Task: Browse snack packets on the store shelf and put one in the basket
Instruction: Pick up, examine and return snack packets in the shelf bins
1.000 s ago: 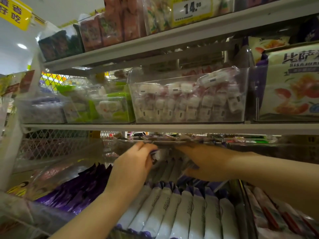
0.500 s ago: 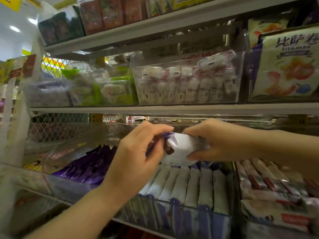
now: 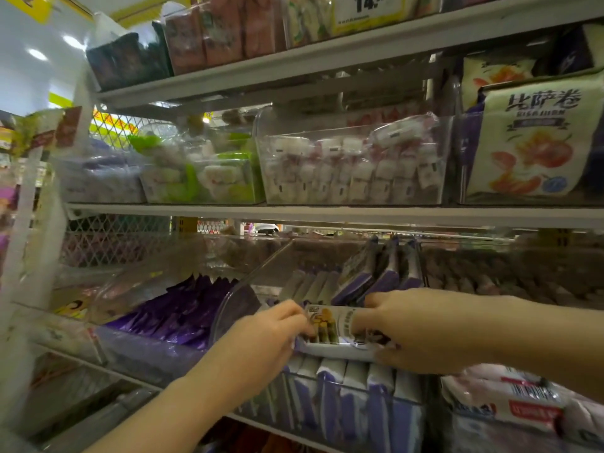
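Nearest: left hand [image 3: 261,348] comes in from the lower left, fingers curled together and pinching the left end of the snack packet [image 3: 330,331]. Right hand [image 3: 415,331] comes in from the right, fingers bent over the packet's right end, clamped on it. So 2 hands on 1 packet.

Packet: white with purple trim, printed picture of stick-shaped snacks, lying about level, face toward the camera. It sits between the hands, just above the front of a clear bin [image 3: 327,403] on the lower shelf. Cannot tell whether it touches the packets below.

That bin holds a row of white-and-purple packets [image 3: 356,384] standing on edge. At its back, 3 or so more of them [image 3: 376,273] stand taller, tilted.

Left of it: bin of dark purple packets [image 3: 183,308]. Right of it: white packets with red labels [image 3: 510,397], lying flat.

Next level up, above the shelf edge [image 3: 327,214]: clear bin of small white-and-pink packets [image 3: 353,168] in the middle, green-and-white packets [image 3: 202,174] to the left, a large cream bag [image 3: 529,138] with Chinese lettering to the right.

Top shelf, farthest: dark packets [image 3: 127,60], reddish packets [image 3: 222,31], and a yellow-edged price tag [image 3: 366,8] reading 14. Detail there is blurred.
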The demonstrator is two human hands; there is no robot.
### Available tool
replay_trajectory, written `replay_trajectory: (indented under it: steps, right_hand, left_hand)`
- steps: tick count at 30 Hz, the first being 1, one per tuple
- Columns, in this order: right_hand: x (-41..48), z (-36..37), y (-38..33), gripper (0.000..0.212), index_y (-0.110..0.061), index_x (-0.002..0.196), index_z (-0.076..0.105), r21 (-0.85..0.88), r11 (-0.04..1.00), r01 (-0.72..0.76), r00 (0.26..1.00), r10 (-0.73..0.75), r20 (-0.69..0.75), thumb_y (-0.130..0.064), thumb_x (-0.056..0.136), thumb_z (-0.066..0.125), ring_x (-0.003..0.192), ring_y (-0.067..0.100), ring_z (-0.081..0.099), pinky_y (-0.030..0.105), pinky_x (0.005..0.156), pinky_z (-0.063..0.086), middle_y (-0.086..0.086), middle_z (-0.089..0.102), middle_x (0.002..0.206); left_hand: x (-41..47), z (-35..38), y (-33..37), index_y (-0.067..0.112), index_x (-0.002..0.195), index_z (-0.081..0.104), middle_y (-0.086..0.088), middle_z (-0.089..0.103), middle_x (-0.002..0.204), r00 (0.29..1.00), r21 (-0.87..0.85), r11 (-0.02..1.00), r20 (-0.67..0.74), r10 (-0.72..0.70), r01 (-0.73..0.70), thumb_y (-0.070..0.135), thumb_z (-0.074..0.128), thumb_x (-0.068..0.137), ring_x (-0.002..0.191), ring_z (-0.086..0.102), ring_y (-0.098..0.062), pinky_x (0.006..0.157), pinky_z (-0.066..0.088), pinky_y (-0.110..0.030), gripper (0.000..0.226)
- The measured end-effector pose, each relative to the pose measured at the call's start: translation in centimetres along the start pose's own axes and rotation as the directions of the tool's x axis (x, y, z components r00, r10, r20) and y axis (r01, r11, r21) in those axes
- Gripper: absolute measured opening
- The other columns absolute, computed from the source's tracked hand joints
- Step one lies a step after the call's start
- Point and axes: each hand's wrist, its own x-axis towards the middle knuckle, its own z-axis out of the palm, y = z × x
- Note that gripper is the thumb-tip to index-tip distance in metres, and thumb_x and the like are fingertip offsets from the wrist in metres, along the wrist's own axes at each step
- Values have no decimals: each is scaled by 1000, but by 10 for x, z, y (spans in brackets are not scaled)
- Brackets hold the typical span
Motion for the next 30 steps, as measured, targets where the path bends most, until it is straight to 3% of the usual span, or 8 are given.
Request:
replay_trajectory:
  steps: [4,7,11,14,17,20,24,30]
  right_hand:
    - [-1,-8,10,41,-35,117,53,31,998,-49,999,49,2,-61,85,53,88,10,53,28,71,49,-7,55,108]
    - [4,-11,11,58,-41,130,41,55,998,-13,999,15,-34,-70,82,49,113,10,46,30,92,47,-9,44,133]
    - [16,0,1,73,-44,144,15,29,995,91,995,-90,-42,-73,83,42,136,17,24,39,112,28,-7,26,151]
    - [25,6,7,81,-41,149,5,-14,998,60,998,-61,-19,-77,83,34,142,19,13,42,115,12,-3,21,156]
    - [28,2,19,77,-51,145,-2,18,1000,3,999,-4,48,-82,81,28,145,16,1,52,114,-6,-8,13,158]
    - [29,-1,24,76,-55,143,4,9,1000,-6,997,5,80,-85,78,28,145,19,0,55,111,-11,-3,10,160]
    - [33,-1,27,77,-55,142,11,-37,999,12,1000,-11,26,-86,75,31,144,23,7,58,113,-5,0,19,157]
    - [49,-4,34,86,-53,145,8,-17,1000,16,996,-15,88,-88,72,36,140,20,5,54,110,-7,0,24,154]
  left_hand:
    - [0,2,5,32,108,71,29,60,109,995,-284,955,70,-71,88,4,54,82,107,54,9,91,42,-9,42]
    - [2,2,10,42,100,67,28,60,105,993,-385,916,88,-83,111,12,54,84,103,55,8,85,43,-8,37]
    - [9,4,6,44,85,51,21,52,96,991,-349,927,74,-116,134,18,54,79,80,57,-8,67,49,-21,27]
    - [26,-1,-12,48,86,50,26,57,92,965,-296,919,108,-238,260,26,55,79,83,59,4,72,51,-16,24]
    - [49,-4,-22,48,89,61,20,67,95,917,-298,878,258,-303,374,36,50,72,89,63,3,83,54,-25,24]
    - [67,-9,-33,40,81,76,16,73,86,888,-453,776,353,-296,438,37,49,64,79,65,3,66,49,-14,32]
    - [94,8,-51,33,106,71,6,71,112,896,-195,882,222,-385,428,25,55,90,99,66,-10,80,52,-22,24]
    - [114,33,-60,24,128,60,0,58,136,831,85,940,447,-332,330,24,47,99,121,54,-18,101,42,-28,32]
